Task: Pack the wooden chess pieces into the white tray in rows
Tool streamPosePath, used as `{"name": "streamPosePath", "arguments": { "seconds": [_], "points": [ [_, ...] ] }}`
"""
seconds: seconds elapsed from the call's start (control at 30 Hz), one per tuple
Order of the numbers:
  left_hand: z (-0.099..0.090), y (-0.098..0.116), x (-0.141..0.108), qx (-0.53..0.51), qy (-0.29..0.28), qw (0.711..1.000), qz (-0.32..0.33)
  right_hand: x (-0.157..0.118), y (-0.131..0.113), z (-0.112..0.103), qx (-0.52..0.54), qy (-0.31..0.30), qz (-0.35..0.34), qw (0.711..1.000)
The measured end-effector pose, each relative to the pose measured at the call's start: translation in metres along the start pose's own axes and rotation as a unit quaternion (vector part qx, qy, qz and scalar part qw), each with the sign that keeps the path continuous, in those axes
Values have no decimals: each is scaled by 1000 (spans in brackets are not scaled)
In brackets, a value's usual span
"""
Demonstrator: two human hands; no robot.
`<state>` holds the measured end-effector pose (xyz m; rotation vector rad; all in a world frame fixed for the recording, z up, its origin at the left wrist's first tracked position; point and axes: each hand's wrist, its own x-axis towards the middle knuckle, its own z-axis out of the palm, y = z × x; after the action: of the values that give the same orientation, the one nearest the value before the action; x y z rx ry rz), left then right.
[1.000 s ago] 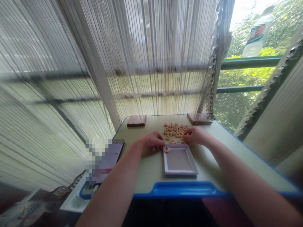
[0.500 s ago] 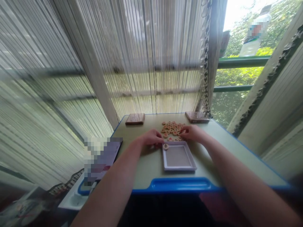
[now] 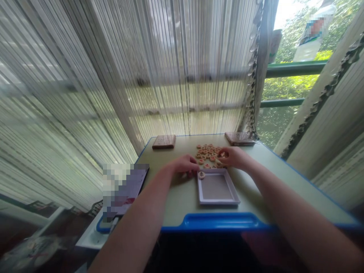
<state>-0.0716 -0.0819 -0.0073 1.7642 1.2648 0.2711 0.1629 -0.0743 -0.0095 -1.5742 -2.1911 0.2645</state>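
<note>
A loose cluster of round wooden Chinese chess pieces [image 3: 209,151] with red and dark characters lies on the table's far middle. Nearer me sits a shallow white box [image 3: 218,202], with one chess piece [image 3: 201,174] in its far left corner. My left hand [image 3: 186,165] has bent fingers, their tips at that same corner of the box. At the cluster's right edge, my right hand [image 3: 231,156] curves its thumb and forefinger around a piece; the fingers partly hide it. Its other fingers are curled in.
Two brown flat boxes stand at the far edge, one left [image 3: 164,141] and one right [image 3: 240,138]. A tablet-like device [image 3: 129,189], partly blurred, lies at the left. The pale green table [image 3: 176,201] has a blue rim. String curtains [image 3: 182,57] hang behind it.
The view has shifted slightly, moving the table a little to the right in the picture. My right hand has edged a little over the cluster; my left hand stays by the box corner.
</note>
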Motion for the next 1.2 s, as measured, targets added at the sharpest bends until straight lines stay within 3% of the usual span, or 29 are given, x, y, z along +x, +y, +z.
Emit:
{"name": "streamPosePath", "arguments": {
  "seconds": [0.2,0.53,0.97,1.2],
  "points": [
    [0,2,-2,-5,-5,1000,13,-17,-20,-5,51,-2,-98,994],
    [0,3,-2,-10,-17,1000,7,-40,-48,-4,46,-139,-229,962],
    [0,9,-6,5,-22,1000,9,-39,-45,3,34,-151,-238,959],
    [2,12,-7,9,-20,1000,7,-40,-49,7,17,-127,-246,961]
  ]
}}
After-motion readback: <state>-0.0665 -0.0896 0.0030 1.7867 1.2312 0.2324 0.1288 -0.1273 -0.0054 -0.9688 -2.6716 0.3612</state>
